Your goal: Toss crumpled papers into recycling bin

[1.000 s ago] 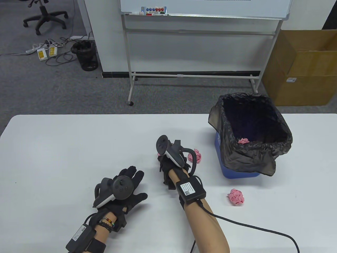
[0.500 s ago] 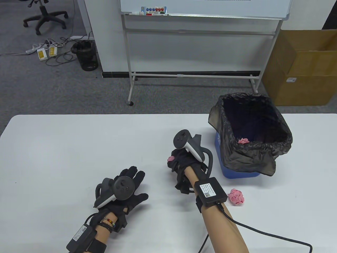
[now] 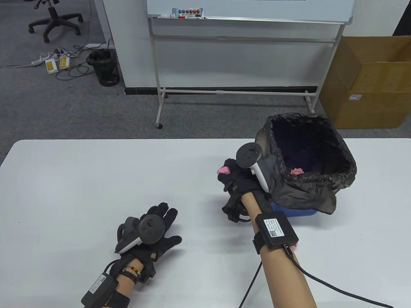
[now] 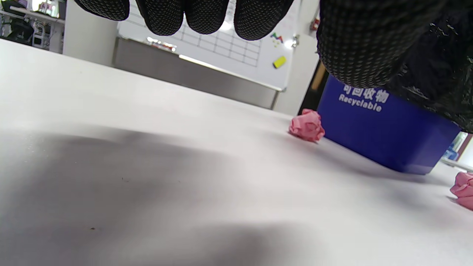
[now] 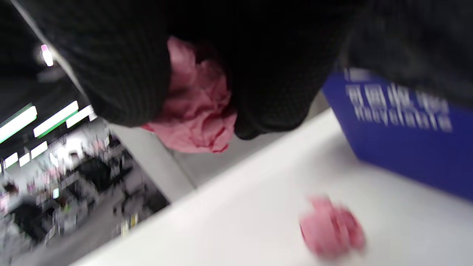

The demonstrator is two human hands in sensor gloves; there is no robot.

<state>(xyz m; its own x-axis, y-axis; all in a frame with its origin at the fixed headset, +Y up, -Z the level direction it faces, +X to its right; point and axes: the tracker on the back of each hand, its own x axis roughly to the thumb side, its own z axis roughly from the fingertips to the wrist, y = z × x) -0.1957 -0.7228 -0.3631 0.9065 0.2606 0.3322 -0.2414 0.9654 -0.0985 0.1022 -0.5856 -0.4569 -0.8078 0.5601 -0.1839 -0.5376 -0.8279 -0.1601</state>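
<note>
My right hand (image 3: 227,173) grips a pink crumpled paper (image 3: 222,170) and holds it above the table, just left of the blue recycling bin (image 3: 290,213) lined with a black bag (image 3: 308,189). In the right wrist view the paper (image 5: 196,107) sits between my gloved fingers, with the bin (image 5: 402,125) to the right. One pink paper (image 3: 297,171) lies inside the bag. My left hand (image 3: 160,221) rests flat and empty on the table. Two more pink balls lie on the table in the left wrist view, one beside the bin (image 4: 306,125) and one at the right edge (image 4: 463,188).
The white table (image 3: 96,179) stretches left of the hands. The bin stands near its far right edge. Behind the table are a whiteboard stand (image 3: 231,91) and a cardboard box (image 3: 372,83). A cable trails from my right wrist (image 3: 337,288).
My right hand has risen and moved right and away, toward the bin, with the pink paper in it. My forearm now covers the ball in front of the bin. The left hand has not moved.
</note>
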